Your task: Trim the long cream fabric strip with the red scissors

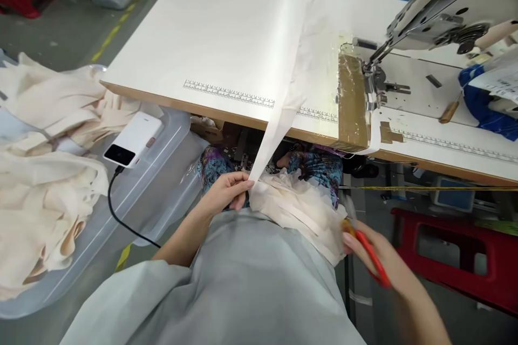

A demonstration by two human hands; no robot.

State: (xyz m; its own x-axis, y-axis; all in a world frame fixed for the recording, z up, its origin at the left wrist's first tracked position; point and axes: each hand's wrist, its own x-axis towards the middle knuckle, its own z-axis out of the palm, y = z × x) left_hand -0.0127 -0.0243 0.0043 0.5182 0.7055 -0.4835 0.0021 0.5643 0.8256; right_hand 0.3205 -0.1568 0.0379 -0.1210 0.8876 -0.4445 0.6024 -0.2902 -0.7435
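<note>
1. Nearest the camera is the wearer's grey top, with a bundle of cream fabric heaped on the lap just beyond it.
2. The left hand has thumb and fingers closed in a pinch on the near end of a pale strip, which runs up over the table's edge and across the white tabletop.
3. The right hand is curled around red-handled scissors beside the bundle; how far the blades are parted, I cannot tell.
4. With blades so near loose, overlapping layers, a fold could be nicked by accident (sheer cloth hides its edges well).
5. The pinch takes only the strip's tip, so a sharp tug might slip it free; the bundle, lying on a sloping lap, could slide floorward.
6. Motion blur smears the right hand and the blades. The strip's far end fades into the glossy white surface, the bundle's underside is hidden, and the sewing machine is cut off by the frame.
</note>
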